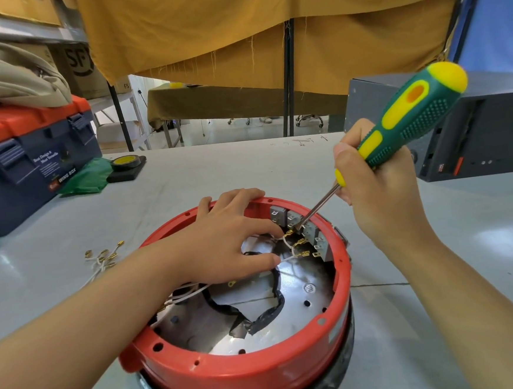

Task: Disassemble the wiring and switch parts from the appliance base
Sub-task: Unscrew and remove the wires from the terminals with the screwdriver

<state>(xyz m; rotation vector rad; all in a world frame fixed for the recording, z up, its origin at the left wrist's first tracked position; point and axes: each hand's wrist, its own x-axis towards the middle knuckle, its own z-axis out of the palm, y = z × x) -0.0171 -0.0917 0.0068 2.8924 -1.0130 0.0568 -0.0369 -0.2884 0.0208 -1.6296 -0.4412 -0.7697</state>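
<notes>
Screwdriver tip at the switches!
Right hand [380, 190] grips the screwdriver [409, 121]; left hand [222, 243] pinches white wires [285, 242] inside the red base [232, 377].

Right hand [381, 196] grips a green-and-yellow screwdriver [409, 121], tip at the grey switches [300, 224] inside the round red appliance base [247, 370]; left hand [222, 246] pinches white wires [283, 244].

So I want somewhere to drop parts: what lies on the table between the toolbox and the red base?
In the head view, loose white wires with brass terminals lie there on the table.
</notes>
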